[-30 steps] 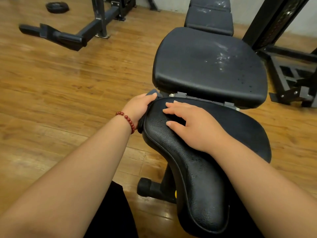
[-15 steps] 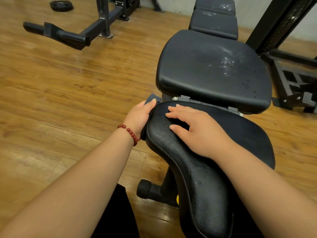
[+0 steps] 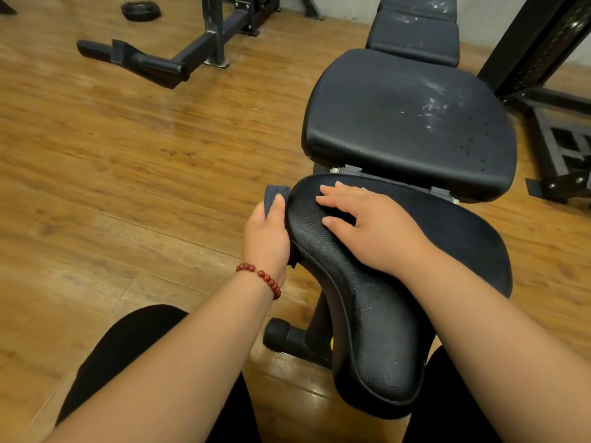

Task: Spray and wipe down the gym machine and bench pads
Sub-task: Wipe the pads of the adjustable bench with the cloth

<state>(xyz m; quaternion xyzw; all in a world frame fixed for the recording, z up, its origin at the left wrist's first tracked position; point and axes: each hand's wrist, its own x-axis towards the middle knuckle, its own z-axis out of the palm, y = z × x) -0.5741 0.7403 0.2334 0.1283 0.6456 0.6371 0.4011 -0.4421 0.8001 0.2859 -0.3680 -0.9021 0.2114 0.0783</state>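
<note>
A black curved front pad (image 3: pixel 361 314) of the bench tilts toward me in the lower middle. My left hand (image 3: pixel 267 238) holds a dark grey cloth (image 3: pixel 273 195) against the pad's left edge, thumb on the cloth. My right hand (image 3: pixel 367 228) rests flat on top of the pad, fingers straight. Beyond it lies the seat pad (image 3: pixel 406 123), with wet spray droplets on its right half. Farther back are two smaller back pads (image 3: pixel 415 36), also wet. No spray bottle is in view.
A black machine frame (image 3: pixel 179 59) with a low foot lies on the wooden floor at the upper left, a weight plate (image 3: pixel 140 10) behind it. Another black frame (image 3: pixel 550 100) stands at the right. The bench's foot with a rubber cap (image 3: pixel 281 337) is below the pad.
My left hand with the cloth has slid a little back along the pad's left edge, showing more cloth at its front. My right hand has stayed flat on the pad.
</note>
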